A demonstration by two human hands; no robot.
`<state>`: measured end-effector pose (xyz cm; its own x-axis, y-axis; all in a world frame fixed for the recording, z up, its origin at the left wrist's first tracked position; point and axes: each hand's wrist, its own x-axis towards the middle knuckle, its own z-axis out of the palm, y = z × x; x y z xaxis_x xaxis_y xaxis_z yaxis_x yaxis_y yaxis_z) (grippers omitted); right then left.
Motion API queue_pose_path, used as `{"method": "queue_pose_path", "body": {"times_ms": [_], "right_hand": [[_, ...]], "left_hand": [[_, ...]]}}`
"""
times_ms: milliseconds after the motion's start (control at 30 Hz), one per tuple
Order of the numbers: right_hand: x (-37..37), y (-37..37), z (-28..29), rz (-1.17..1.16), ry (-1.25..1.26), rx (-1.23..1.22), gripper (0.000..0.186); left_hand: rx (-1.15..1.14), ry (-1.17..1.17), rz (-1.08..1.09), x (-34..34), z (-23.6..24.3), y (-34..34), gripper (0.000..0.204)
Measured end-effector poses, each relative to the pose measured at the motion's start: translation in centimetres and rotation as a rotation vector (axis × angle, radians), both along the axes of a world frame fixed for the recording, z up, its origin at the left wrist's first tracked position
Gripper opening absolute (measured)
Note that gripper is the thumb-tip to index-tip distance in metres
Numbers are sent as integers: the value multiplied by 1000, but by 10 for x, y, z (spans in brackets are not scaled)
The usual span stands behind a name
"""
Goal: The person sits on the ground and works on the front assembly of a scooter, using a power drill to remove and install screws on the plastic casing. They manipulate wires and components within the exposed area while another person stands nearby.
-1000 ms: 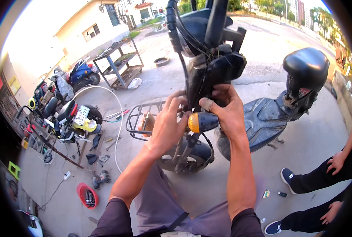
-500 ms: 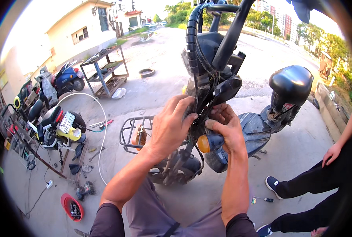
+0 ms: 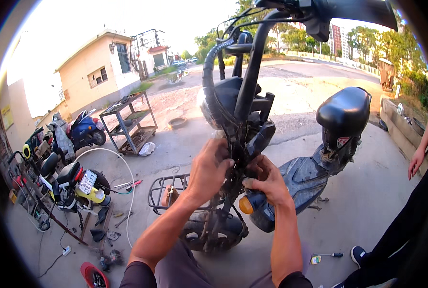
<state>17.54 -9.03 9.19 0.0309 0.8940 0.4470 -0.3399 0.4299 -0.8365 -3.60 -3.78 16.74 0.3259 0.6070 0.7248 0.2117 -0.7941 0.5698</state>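
A black scooter's front column [image 3: 238, 139] stands before me, with dark wires and parts bunched below the handlebar [image 3: 252, 62]. My left hand [image 3: 205, 170] is at the left of this bunch, thumb and fingers closed into it. From the right, my right hand [image 3: 267, 180] pinches at the same dark parts, just above an orange turn signal [image 3: 246, 205]. What the fingertips of either hand hold is hidden in shadow. Under my left forearm are the front wheel [image 3: 214, 233] and a black wire rack [image 3: 163, 194].
The scooter's footboard [image 3: 303, 182] and black seat [image 3: 343, 108] extend right. Someone's dark-trousered leg [image 3: 391, 235] is at the right edge, near a screwdriver [image 3: 336, 255]. At left are a tool cart [image 3: 130, 125], a yellow scooter [image 3: 91, 189], a white hose [image 3: 131, 177] and a red bowl [image 3: 87, 273].
The view has tilted upward, so more of the handlebar shows and the ground things sit lower. Both hands stay at the dark parts. The person at right appears farther toward the edge.
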Motion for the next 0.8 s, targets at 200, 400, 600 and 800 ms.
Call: {"method": "queue_pose_path", "body": {"times_ms": [200,400,600,800], "right_hand": [[10,5,-6,25,-49,-5,57],[14,4,-4,45,-61,-23,50],[18,7,-7,57,-64,2,50],[18,9,-11,85,-8,16,59]], "left_hand": [[105,67,18,8,12,8,51],[345,114,116,18,21,11,42],[372,130,151,20,21,15,34],[477,135,265,29,12,17,37]]}}
